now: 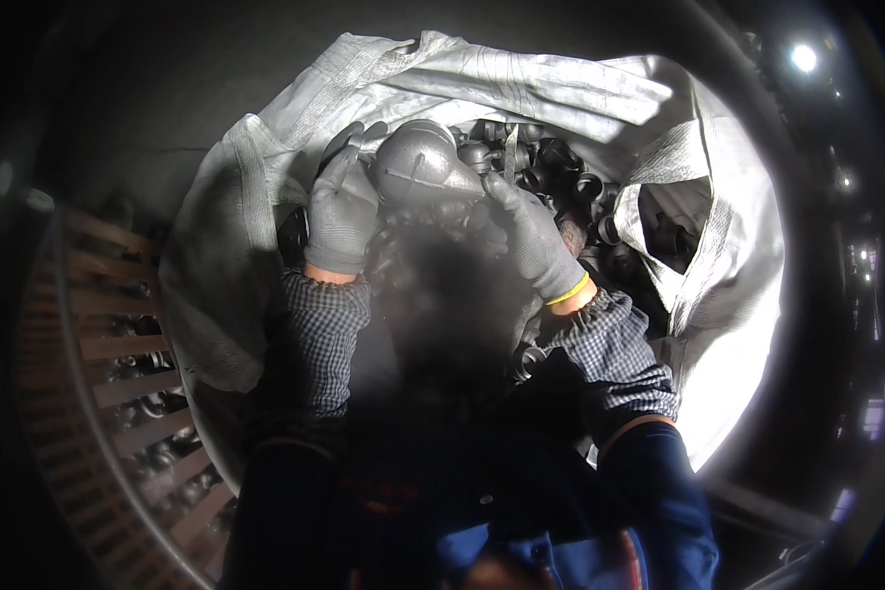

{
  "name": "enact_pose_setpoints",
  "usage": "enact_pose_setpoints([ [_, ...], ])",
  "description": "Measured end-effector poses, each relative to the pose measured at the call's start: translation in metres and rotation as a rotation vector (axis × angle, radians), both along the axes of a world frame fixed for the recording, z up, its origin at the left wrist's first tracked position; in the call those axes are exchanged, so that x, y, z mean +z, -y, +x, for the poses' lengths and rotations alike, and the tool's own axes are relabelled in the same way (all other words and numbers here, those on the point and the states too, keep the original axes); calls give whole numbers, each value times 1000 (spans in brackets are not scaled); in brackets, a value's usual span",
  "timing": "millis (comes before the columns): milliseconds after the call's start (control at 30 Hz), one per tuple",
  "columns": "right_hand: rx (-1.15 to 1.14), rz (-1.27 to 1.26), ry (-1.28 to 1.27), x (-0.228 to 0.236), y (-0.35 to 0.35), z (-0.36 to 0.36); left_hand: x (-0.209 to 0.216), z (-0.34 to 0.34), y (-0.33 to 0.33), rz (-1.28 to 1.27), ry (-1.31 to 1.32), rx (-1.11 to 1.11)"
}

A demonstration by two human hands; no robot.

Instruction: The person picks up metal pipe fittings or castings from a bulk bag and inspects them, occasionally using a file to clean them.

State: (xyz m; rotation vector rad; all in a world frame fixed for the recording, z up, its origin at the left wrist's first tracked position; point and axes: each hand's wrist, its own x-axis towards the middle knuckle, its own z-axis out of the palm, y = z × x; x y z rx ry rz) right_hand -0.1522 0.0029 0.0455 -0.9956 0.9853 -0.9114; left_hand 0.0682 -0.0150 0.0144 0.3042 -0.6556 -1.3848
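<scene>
From the head camera, looking straight down, a big white woven sack (265, 226) fills most of the picture, its mouth folded open and its cloth bright in the glare toward three and four o'clock. Just above the centre, toward twelve o'clock, sits a rounded grey metal casting (418, 165) with a raised seam running over its dome, lying on top of the heap inside the sack. The left hand (341, 208), in a grey knit glove, is pressed against the casting's nine o'clock side, fingers curled up and around its edge, so it is grasping the piece from that flank. The right hand (531, 236), gloved the same with a yellow cuff band at the wrist, comes in from four o'clock and lays its fingers on the casting's lower right side; it grips or braces the piece there, though how tightly it closes cannot be told under the shadow. Both forearms wear checked sleeve covers (324, 339) over dark blue work sleeves, rising from six o'clock. Behind the casting, from twelve to two o'clock, lies a pile of small dark pipe fittings (560, 167), short ringed and elbow pieces heaped against one another within the sack. The person's shadow blots the middle of the heap. At eight o'clock, outside the sack, a slatted wooden crate (118, 364) shows more dark fittings between its slats.
</scene>
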Motion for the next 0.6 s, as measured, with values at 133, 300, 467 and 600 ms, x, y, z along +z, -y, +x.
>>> enact_pose_setpoints([
  [133,-20,-48,-128,11,-1,-3,4,-4,0,94,33,13],
  [300,-45,-110,-104,9,4,-4,15,-7,-8,261,90,21],
  [467,-20,-28,22,12,5,-8,11,-11,-4,373,200,125],
  [600,24,-95,-49,17,7,-7,11,-6,-4,478,256,142],
])
